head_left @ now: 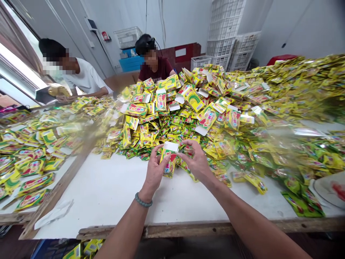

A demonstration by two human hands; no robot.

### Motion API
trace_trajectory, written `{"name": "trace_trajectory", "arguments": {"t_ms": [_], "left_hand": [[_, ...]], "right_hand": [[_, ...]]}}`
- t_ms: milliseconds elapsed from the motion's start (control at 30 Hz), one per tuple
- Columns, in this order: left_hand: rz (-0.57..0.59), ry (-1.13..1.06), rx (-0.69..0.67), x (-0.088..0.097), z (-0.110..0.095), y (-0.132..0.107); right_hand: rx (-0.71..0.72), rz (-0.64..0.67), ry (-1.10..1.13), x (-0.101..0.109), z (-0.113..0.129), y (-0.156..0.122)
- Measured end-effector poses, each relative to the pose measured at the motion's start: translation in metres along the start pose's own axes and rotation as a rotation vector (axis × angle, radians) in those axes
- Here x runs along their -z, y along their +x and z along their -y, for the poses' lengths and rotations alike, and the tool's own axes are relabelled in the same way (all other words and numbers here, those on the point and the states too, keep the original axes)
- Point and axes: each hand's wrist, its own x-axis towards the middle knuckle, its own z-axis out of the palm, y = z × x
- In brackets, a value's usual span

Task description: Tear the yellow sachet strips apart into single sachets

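Note:
A small yellow-and-green carton [169,166] with a red picture and colourful lettering stands upright above the white tabletop, its white top flap [171,146] raised. My left hand [155,166] grips the carton from the left, thumb across its front. At the carton's upper right edge is my right hand [195,160]; its thumb tip reaches the edge and the index finger is bent, with a gap between them. Whether the right thumb presses on the carton I cannot tell. Just beyond both hands lies a heap of small green-and-yellow sachets [175,126], topped by cartons with open white flaps [161,99].
More cartons cover the left side, behind a wooden strip [67,176]. Yellow packets [296,79] pile up at right, near a white round container [330,189]. Two people sit across the table, one in a white shirt [87,75], one in dark red [157,68]. White crates [222,36] stand behind.

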Motion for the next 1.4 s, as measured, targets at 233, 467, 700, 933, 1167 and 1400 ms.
{"name": "trace_trajectory", "arguments": {"t_ms": [233,467,700,933,1167,1400], "left_hand": [[0.074,0.042,0.013,0.004,0.002,-0.002],[0.165,0.107,0.087,0.01,0.001,-0.003],[0.046,-0.003,0.132,0.006,-0.001,-0.003],[-0.001,0.03,0.099,0.007,0.002,-0.002],[0.031,0.021,0.148,0.005,-0.003,-0.001],[0.068,0.089,0.119,0.012,0.001,0.0]], "right_hand": [[-0.201,0.267,0.324,-0.012,-0.012,0.0],[-0.217,0.369,0.274,-0.005,-0.008,-0.001],[-0.043,0.278,0.101,0.0,0.002,-0.003],[-0.163,0.264,0.056,0.001,0.007,-0.002],[-0.432,0.27,0.381,0.003,0.002,0.002],[-0.378,0.317,0.284,0.007,0.001,0.004]]}}
